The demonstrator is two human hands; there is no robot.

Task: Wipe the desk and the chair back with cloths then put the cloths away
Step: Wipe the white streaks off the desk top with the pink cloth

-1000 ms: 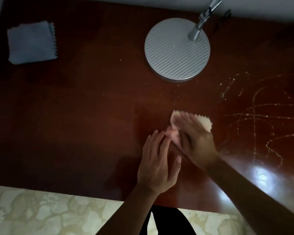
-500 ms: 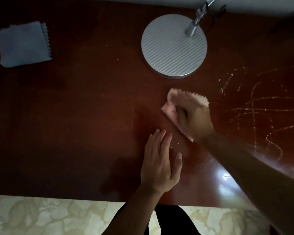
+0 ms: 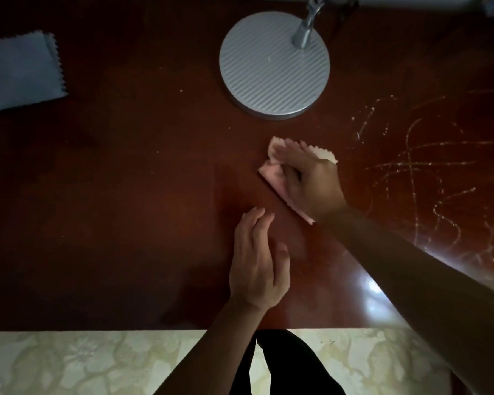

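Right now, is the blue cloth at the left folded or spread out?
Folded. The blue cloth lies flat on the desk, with two zigzag edges stacked along its right side.

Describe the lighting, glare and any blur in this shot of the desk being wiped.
Head view: dim overall, the desk darkest at left, where the blue cloth looks dull. A bright glare patch sits on the wood at lower right, beside the right forearm, and lights up the pale streaks. The right hand pressing the pink cloth is slightly soft; the lamp base is sharp.
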